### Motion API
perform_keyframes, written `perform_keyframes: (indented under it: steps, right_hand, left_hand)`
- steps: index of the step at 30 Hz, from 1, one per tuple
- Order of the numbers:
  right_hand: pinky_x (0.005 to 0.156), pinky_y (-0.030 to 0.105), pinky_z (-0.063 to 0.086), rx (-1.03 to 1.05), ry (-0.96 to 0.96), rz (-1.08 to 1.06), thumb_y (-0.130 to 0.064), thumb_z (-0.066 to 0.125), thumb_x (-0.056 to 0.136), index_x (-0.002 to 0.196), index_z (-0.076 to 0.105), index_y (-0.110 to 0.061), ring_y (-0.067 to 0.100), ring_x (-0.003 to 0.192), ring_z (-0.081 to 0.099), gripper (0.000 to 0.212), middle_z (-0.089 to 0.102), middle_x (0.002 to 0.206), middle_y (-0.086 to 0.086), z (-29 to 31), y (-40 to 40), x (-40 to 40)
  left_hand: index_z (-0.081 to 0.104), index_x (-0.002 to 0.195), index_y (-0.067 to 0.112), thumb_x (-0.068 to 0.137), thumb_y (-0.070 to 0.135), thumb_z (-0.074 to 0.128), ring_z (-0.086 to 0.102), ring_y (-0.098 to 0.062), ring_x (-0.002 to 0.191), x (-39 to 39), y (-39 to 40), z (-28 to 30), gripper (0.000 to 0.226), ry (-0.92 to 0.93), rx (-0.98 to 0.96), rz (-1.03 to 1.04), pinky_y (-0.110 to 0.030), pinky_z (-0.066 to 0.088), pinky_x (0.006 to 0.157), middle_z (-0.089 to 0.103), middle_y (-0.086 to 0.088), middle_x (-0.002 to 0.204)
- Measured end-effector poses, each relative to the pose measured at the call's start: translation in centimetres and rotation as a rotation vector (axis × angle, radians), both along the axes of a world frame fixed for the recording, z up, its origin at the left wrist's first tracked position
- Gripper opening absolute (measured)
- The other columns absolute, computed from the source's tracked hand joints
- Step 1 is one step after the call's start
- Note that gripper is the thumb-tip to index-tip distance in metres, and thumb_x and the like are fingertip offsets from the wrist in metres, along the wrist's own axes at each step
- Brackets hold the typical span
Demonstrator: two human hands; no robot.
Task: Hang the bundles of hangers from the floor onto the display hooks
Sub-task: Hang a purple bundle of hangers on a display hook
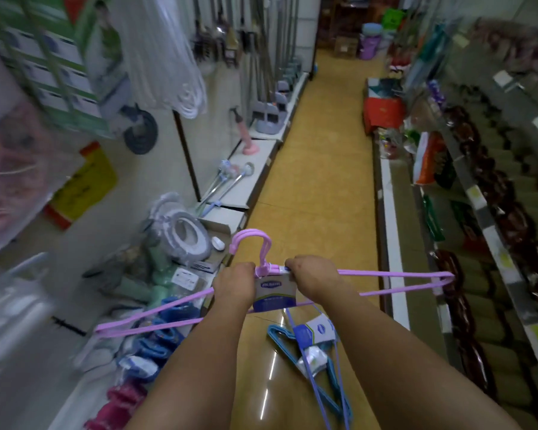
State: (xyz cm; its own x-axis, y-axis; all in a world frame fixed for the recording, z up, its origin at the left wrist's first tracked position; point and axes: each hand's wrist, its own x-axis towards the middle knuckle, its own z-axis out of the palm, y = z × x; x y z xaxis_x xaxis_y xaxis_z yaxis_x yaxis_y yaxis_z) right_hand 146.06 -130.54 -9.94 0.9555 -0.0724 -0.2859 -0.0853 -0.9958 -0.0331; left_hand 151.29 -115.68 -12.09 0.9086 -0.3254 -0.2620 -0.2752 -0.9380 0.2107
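Right now the pink hanger bundle is up off the floor, held level in front of me at about waist height over the aisle, its hooks arching upward and its paper label hanging between my hands; my left hand is curled round the shoulder just left of the neck and my right hand pinches the bundle just right of it, both firmly closed on it. I judge this the carrying step: one bundle lifted, not yet hung. Below, blue hanger bundles lie on the yellow floor. Next I need to turn left toward the display wall, find a free hook, which I cannot make out through the blur, and slip the arched hooks over it
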Motion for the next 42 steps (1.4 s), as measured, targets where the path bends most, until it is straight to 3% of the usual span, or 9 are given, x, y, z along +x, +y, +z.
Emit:
perform_keyframes:
  steps: [6, 9, 14, 20, 25, 29, 32, 36, 42]
  right_hand:
    - [0.074, 0.032, 0.042, -0.126, -0.014, 0.165, -0.013, 0.044, 0.096, 0.124, 0.052, -0.018, 0.028, 0.109, 0.059, 0.029, 0.061, 0.119, 0.006, 1.9, 4.4, 2.2]
    - [0.073, 0.031, 0.041, -0.159, -0.035, 0.277, -0.011, 0.04, 0.098, 0.127, 0.05, -0.016, 0.027, 0.11, 0.059, 0.031, 0.061, 0.12, 0.006, 2.3, 6.3, 2.3]
    - [0.073, 0.032, 0.044, -0.168, -0.073, 0.466, -0.009, 0.039, 0.098, 0.128, 0.048, -0.017, 0.027, 0.107, 0.061, 0.032, 0.062, 0.119, 0.006, 2.5, 9.4, 2.0]
    - [0.071, 0.031, 0.04, -0.116, -0.16, 0.755, -0.015, 0.042, 0.098, 0.122, 0.049, -0.014, 0.029, 0.106, 0.061, 0.025, 0.063, 0.118, 0.008, 2.0, 14.5, 0.5]
    - [0.081, 0.034, 0.047, -0.095, -0.134, 0.942, -0.011, 0.043, 0.096, 0.125, 0.048, -0.015, 0.03, 0.107, 0.061, 0.03, 0.064, 0.118, 0.009, 1.9, 20.4, -2.8]
    - [0.071, 0.031, 0.039, -0.081, -0.147, 1.047, -0.006, 0.048, 0.093, 0.124, 0.047, -0.013, 0.029, 0.107, 0.061, 0.032, 0.063, 0.117, 0.009, 2.5, 24.8, -6.4]
    - [0.07, 0.032, 0.043, -0.08, -0.158, 1.08, -0.006, 0.049, 0.093, 0.122, 0.049, -0.014, 0.026, 0.101, 0.062, 0.03, 0.064, 0.113, 0.008, 2.5, 28.0, -9.5]
    - [0.077, 0.035, 0.048, -0.07, -0.148, 1.163, -0.007, 0.054, 0.09, 0.119, 0.051, -0.016, 0.026, 0.101, 0.063, 0.03, 0.065, 0.111, 0.007, 2.6, 32.9, -14.5]
    - [0.077, 0.035, 0.047, -0.014, -0.185, 1.318, -0.007, 0.044, 0.097, 0.12, 0.051, -0.014, 0.026, 0.103, 0.062, 0.026, 0.064, 0.113, 0.008, 2.9, 41.0, -23.2]
  left_hand:
    - [0.041, 0.129, 0.034, 0.094, 0.019, 0.039, 0.06, -0.032, 0.1, -1.2, 5.1, 1.0, 0.038, -0.103, -0.107, 0.125, -0.035, 0.038, 0.073, 0.064, -0.01, 0.108]
    - [0.046, 0.125, 0.031, 0.093, 0.02, 0.041, 0.059, -0.032, 0.102, -2.8, 7.1, 1.9, 0.034, -0.092, -0.13, 0.2, -0.031, 0.034, 0.071, 0.063, -0.011, 0.113]
    - [0.052, 0.109, 0.02, 0.095, 0.02, 0.042, 0.059, -0.034, 0.104, -5.7, 10.3, 2.4, 0.017, -0.07, -0.085, 0.364, -0.034, 0.041, 0.077, 0.063, -0.013, 0.113]
    - [0.055, 0.113, 0.024, 0.096, 0.02, 0.04, 0.061, -0.032, 0.104, -10.9, 15.2, 2.1, 0.022, -0.093, -0.064, 0.626, -0.037, 0.046, 0.083, 0.065, -0.01, 0.112]
    - [0.053, 0.113, 0.025, 0.094, 0.021, 0.045, 0.061, -0.03, 0.101, -17.1, 19.8, 1.5, 0.021, -0.113, -0.026, 0.787, -0.036, 0.048, 0.08, 0.065, -0.007, 0.109]
    - [0.055, 0.106, 0.019, 0.096, 0.016, 0.043, 0.061, -0.031, 0.096, -22.2, 23.1, 1.3, 0.016, -0.151, -0.072, 0.939, -0.034, 0.045, 0.073, 0.065, -0.009, 0.106]
    - [0.054, 0.105, 0.017, 0.097, 0.017, 0.043, 0.06, -0.03, 0.095, -26.3, 25.6, 1.1, 0.014, -0.155, -0.08, 1.045, -0.033, 0.042, 0.069, 0.064, -0.009, 0.105]
    - [0.052, 0.11, 0.016, 0.099, 0.017, 0.039, 0.059, -0.03, 0.099, -32.7, 29.1, 1.1, 0.017, -0.158, -0.077, 1.142, -0.035, 0.045, 0.073, 0.062, -0.01, 0.11]
    - [0.051, 0.119, 0.023, 0.096, 0.018, 0.04, 0.058, -0.029, 0.097, -43.0, 35.5, 1.5, 0.026, -0.187, -0.125, 1.284, -0.034, 0.042, 0.074, 0.062, -0.011, 0.112]
